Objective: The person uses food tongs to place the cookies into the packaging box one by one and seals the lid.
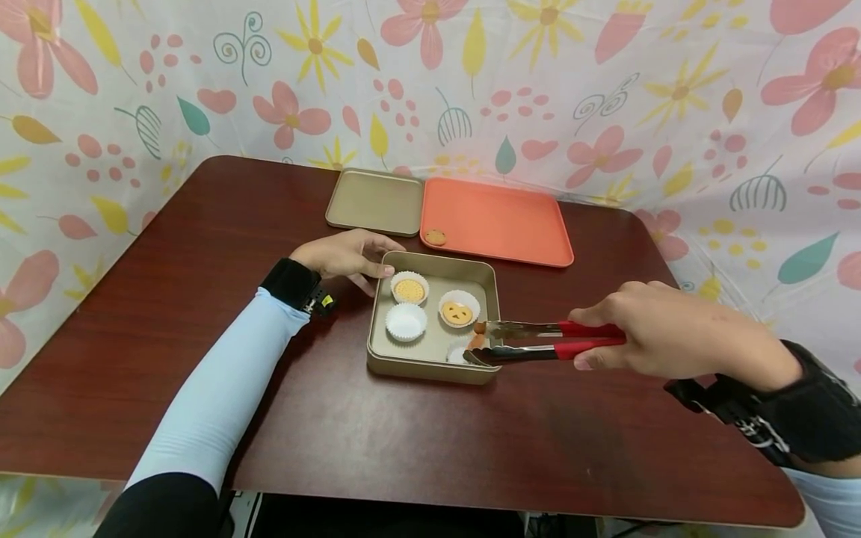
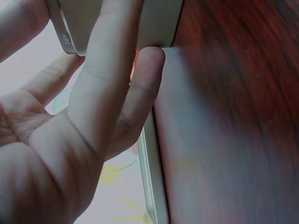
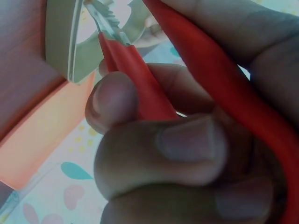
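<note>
My left hand [image 1: 346, 258] holds the far left corner of a gold rectangular tin [image 1: 433, 370], thumb at the rim and fingers outside. Red-handled metal tongs [image 1: 538, 329] are gripped in my right hand [image 1: 639, 325]. Their tips reach into the tin's near right part, with a brownish-orange piece [image 1: 477, 336], probably a cookie, between them, above a partly hidden white paper cup [image 1: 456, 351]. Also inside the tin are a cup with a round yellow cookie [image 1: 409, 290], a cup with a face-like cookie [image 1: 457, 313], and a white cup [image 1: 406, 322] showing no cookie.
Behind the tin, an orange tray [image 1: 498, 217] bears one round cookie [image 1: 435, 237] at its near left corner. A gold lid [image 1: 377, 200] lies against the tray's left side. The brown table [image 1: 202, 299] meets a flowered cloth at the back.
</note>
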`<state>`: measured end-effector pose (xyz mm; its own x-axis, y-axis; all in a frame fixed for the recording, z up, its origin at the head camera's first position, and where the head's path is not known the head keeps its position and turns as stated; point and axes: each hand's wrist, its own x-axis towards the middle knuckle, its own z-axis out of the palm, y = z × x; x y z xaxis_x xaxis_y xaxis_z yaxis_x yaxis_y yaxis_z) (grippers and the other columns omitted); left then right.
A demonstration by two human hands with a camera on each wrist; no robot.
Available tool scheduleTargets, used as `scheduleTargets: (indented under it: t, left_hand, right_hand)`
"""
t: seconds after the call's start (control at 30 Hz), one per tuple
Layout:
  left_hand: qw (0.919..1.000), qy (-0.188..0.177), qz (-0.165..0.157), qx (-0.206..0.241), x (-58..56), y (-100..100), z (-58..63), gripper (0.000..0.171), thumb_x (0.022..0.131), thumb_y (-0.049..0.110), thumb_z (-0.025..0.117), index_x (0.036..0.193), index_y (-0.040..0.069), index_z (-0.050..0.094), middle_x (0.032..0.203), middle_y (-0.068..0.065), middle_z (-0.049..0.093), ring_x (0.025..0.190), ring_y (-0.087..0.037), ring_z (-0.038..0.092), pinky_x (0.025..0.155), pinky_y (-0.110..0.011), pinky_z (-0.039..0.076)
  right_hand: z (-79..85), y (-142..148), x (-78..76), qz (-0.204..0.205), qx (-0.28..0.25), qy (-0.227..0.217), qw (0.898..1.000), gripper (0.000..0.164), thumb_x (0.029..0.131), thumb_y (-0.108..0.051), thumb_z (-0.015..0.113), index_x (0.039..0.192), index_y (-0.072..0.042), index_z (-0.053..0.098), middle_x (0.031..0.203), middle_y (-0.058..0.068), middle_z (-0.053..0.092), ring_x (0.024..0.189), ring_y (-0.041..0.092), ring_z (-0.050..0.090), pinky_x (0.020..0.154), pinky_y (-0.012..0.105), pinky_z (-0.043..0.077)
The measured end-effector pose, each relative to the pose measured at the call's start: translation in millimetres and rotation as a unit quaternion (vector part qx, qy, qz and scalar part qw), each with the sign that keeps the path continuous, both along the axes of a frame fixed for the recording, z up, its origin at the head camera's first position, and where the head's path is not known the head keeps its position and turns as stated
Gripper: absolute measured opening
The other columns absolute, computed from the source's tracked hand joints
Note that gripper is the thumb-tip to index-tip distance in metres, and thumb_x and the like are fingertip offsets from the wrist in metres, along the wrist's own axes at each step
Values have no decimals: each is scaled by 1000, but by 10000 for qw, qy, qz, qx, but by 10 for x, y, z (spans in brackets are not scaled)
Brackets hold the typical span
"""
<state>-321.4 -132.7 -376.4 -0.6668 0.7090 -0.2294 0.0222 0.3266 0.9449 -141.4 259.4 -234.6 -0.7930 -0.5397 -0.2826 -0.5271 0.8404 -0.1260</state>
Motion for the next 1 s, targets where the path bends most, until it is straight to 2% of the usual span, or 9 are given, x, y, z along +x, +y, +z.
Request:
scheduleTargets:
  t: [0.3, 0.57, 0.67, 0.8, 1.0]
  left_hand:
    - [10000, 21, 39, -42, -1, 1, 16, 50, 101, 6, 64, 149, 3, 49, 147, -16, 48, 113, -34, 63, 85, -48, 63]
    - [10000, -30, 56, -4, 24, 5, 19, 52, 102, 6, 64, 150, 3, 47, 148, -17, 46, 115, -35, 62, 84, -48, 63]
    - [10000, -35, 62, -11, 20, 1, 10, 52, 102, 7, 65, 151, 3, 47, 149, -17, 45, 115, -35, 62, 84, -48, 63]
    - [10000, -71, 34, 33, 11, 0, -5, 52, 102, 5, 63, 151, 2, 46, 148, -19, 45, 115, -36, 62, 85, -48, 63]
    - [9999, -117, 14, 87, 16, 7, 3, 48, 102, 3, 62, 148, 2, 49, 144, -19, 49, 115, -36, 62, 85, -49, 63]
  right_hand:
    - [7, -12, -12, -61, 71, 33, 10000, 68, 85, -54, 80, 133, -7, 69, 71, -15, 55, 55, 4, 43, 48, 22, 37]
    - [35, -101, -30, -185, 53, 353, 9992, 73, 86, -59, 76, 136, -7, 67, 55, -10, 42, 47, 5, 28, 45, 22, 28]
    - [50, -129, -86, -205, -67, 589, 9980, 74, 86, -59, 76, 137, -6, 66, 50, -10, 37, 44, 5, 23, 44, 22, 26]
    - [71, -146, -211, -196, -189, 886, 9957, 75, 87, -60, 76, 137, -6, 65, 50, -10, 35, 45, 6, 24, 45, 23, 28]
    - [61, -160, -405, -233, -335, 1170, 9923, 73, 88, -58, 76, 136, -4, 66, 54, -9, 43, 49, 8, 33, 49, 25, 32]
